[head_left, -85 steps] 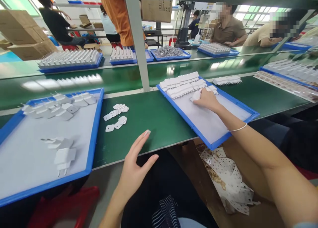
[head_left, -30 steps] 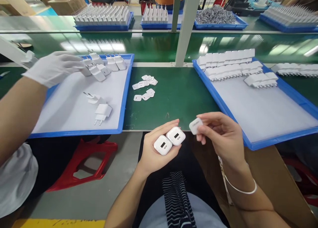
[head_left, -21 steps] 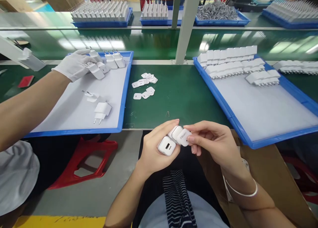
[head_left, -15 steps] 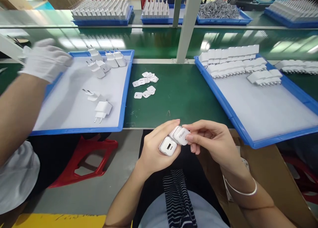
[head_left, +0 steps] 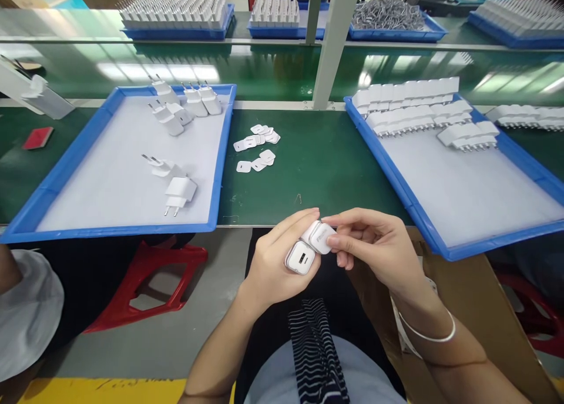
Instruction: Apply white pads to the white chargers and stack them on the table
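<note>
Left hand is cupping two white chargers above the lap, right hand is pinching a small white film against the farther one; misaligned pressing risks crooked adhesion or a dropped charger.

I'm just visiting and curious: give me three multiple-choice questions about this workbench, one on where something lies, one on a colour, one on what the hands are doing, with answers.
1. Where do the small loose white stickers lie?
A. on the green bench between the two trays
B. inside the right tray
C. on the red stool

2. What colour are the tray rims?
A. red
B. blue
C. yellow

3. What is the left hand doing?
A. resting flat and empty
B. reaching into a tray
C. holding two white chargers

Answers: A, the stickers sit on the bench between the trays. B, the left tray and right tray have blue rims. C, the left hand holds two chargers while the right hand presses a sticker on one.
</note>
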Tool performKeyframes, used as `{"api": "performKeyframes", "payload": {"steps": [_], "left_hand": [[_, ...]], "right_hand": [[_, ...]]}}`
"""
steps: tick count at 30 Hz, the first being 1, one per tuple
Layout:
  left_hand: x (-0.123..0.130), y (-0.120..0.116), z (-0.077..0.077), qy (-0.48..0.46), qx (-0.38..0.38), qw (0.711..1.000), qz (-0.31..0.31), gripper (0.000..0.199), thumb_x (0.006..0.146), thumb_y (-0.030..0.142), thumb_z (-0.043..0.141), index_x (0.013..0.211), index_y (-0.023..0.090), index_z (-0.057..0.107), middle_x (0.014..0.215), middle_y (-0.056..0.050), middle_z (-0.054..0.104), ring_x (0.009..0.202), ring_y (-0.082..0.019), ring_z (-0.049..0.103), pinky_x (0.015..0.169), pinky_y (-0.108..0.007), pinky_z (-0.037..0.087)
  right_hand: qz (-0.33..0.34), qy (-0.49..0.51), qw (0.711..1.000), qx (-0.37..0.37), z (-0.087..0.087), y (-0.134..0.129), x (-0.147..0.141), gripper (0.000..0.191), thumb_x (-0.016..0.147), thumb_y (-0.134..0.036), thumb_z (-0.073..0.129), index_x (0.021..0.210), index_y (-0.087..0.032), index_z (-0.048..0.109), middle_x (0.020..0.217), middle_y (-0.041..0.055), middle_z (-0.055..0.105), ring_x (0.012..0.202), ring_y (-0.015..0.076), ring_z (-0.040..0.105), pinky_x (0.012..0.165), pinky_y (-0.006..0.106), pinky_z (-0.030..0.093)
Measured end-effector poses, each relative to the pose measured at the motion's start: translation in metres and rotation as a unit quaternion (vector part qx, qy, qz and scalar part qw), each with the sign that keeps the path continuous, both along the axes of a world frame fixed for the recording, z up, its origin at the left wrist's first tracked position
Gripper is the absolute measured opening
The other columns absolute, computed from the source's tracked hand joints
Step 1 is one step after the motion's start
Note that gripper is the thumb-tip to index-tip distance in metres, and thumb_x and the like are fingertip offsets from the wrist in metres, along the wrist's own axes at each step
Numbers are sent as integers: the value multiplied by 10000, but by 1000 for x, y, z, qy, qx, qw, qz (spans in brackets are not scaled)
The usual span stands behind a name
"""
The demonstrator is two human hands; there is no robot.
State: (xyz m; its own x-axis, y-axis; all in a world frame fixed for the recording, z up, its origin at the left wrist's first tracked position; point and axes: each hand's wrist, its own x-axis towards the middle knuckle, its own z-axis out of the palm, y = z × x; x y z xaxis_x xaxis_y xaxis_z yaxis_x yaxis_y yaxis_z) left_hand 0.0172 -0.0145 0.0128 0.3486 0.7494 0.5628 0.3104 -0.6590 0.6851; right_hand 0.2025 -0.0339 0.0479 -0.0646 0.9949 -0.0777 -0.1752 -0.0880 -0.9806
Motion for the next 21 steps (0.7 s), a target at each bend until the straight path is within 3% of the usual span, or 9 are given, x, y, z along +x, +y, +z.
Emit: {"api": "performKeyframes", "payload": {"steps": [5,15,21], "left_hand": [[0,2,1,11,16,1000,-10,554,775,77,674,1314,197,626,1307,-95,709,1194,-234,694,1042,-341,590],[0,3,3,20,19,999,-17,553,779,73,665,1314,206,625,1308,-84,709,1188,-236,696,1025,-350,598],[5,5,-3,-25,-39,999,-8,490,757,84,705,1232,199,675,1263,-91,728,1127,-235,719,1000,-357,603]], "right_hand": [[16,8,999,-29,-1,2,4,375,729,-116,872,1063,-218,736,605,-55,672,462,96,645,424,142,547],[31,-18,998,-42,-3,3,7,371,745,-269,883,1051,-192,689,616,-42,652,443,105,617,399,177,513],[-5,-72,997,-8,-10,4,0,325,775,-294,858,1045,-208,698,515,-99,470,420,65,480,402,175,408]]}}
